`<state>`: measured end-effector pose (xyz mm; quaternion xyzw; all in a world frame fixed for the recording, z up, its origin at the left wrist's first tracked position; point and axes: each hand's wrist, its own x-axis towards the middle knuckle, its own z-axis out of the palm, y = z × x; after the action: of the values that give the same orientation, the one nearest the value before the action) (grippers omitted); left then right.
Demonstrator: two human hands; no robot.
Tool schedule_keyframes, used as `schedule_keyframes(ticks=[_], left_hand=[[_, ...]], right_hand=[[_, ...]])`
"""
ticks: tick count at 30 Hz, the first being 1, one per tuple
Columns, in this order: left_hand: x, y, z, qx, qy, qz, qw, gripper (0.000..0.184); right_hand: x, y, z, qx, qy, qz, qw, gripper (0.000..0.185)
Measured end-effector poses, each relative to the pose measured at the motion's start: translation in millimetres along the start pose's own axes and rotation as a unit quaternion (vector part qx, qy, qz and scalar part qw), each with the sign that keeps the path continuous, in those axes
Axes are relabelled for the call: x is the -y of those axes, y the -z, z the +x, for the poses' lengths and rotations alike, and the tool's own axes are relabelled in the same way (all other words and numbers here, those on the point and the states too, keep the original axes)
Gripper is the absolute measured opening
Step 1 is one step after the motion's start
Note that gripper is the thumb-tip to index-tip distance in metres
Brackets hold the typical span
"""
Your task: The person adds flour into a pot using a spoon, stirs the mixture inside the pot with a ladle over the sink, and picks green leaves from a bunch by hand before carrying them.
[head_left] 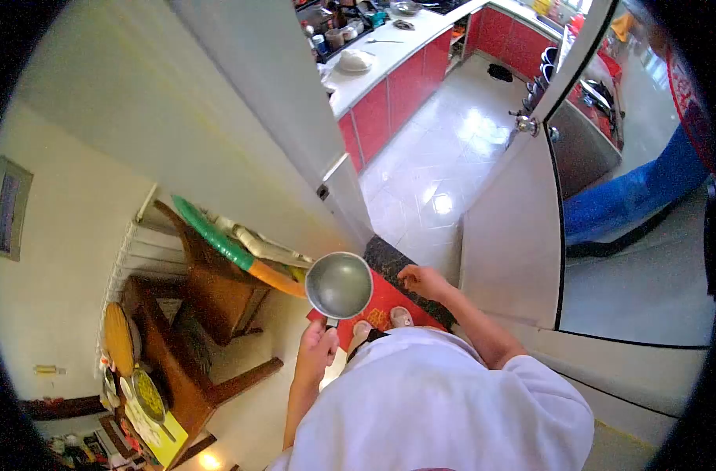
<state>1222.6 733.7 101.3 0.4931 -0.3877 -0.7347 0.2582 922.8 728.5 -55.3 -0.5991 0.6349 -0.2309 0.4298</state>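
Observation:
My left hand (318, 345) is closed round the handle of a small grey metal saucepan (339, 285). The pan is in front of my body, its bowl facing up toward me; I make out nothing but its grey inside. Out to the other side, my right hand (424, 282) hangs in the air over the dark doorsill (401, 271), its fingers loosely bent and partly apart, with nothing visible in them. Below both hands a red mat (389, 302) lies under my shoes (401, 316).
A doorway opens onto a kitchen with a shiny tiled floor (421, 177), red cabinets (389, 110) and a white counter (389, 55). The glass-panelled door (507, 235) stands open at the right. Wooden furniture (169, 330) and a green-and-orange curved tube (224, 245) are at the left.

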Motion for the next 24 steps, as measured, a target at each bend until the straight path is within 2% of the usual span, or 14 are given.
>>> schedule_keyframes(ticks=[1, 4, 5, 7, 9, 11, 12, 15, 16, 20, 22, 24], left_hand=[[-5, -10, 9, 0.004, 0.001, 0.005, 1.000, 0.030], [-17, -30, 37, 0.036, 0.014, 0.060, 0.997, 0.022], [-21, -29, 53, 0.039, 0.020, 0.059, 0.997, 0.022], [-30, -33, 71, 0.092, 0.041, 0.056, 0.993, 0.030], [-46, -39, 90, 0.118, 0.050, 0.070, 0.989, 0.031], [-57, -44, 110, 0.159, 0.052, 0.072, 0.983, 0.034], [-61, -47, 122, 0.194, 0.052, 0.023, 0.979, 0.030], [-64, -37, 160, 0.215, 0.091, 0.107, 0.966, 0.021], [-63, -40, 170, 0.212, 0.081, 0.070, 0.971, 0.013], [-62, -40, 211, 0.188, 0.077, 0.100, 0.974, 0.012], [-65, -46, 229, 0.200, 0.062, 0.121, 0.970, 0.037], [-65, -55, 245, 0.200, 0.063, 0.101, 0.973, 0.040]], right_hand=[[-7, 9, -1, -0.005, -0.002, 0.003, 1.000, 0.021], [-16, 37, 4, -0.013, -0.069, 0.178, 0.981, 0.021], [-16, 46, 15, -0.013, -0.075, 0.180, 0.981, 0.021], [-22, 63, 24, -0.063, -0.093, 0.252, 0.961, 0.019], [-42, 78, 44, -0.090, -0.088, 0.250, 0.960, 0.019], [-43, 98, 63, -0.138, -0.044, 0.308, 0.940, 0.023], [-43, 106, 75, -0.143, -0.045, 0.312, 0.938, 0.023], [-40, 134, 111, -0.193, -0.040, 0.334, 0.922, 0.024], [-35, 143, 123, -0.206, -0.033, 0.332, 0.920, 0.023], [-23, 177, 173, -0.214, -0.014, 0.332, 0.919, 0.023], [-15, 192, 192, -0.207, 0.000, 0.348, 0.914, 0.022], [-13, 208, 212, -0.191, 0.005, 0.346, 0.919, 0.022]])
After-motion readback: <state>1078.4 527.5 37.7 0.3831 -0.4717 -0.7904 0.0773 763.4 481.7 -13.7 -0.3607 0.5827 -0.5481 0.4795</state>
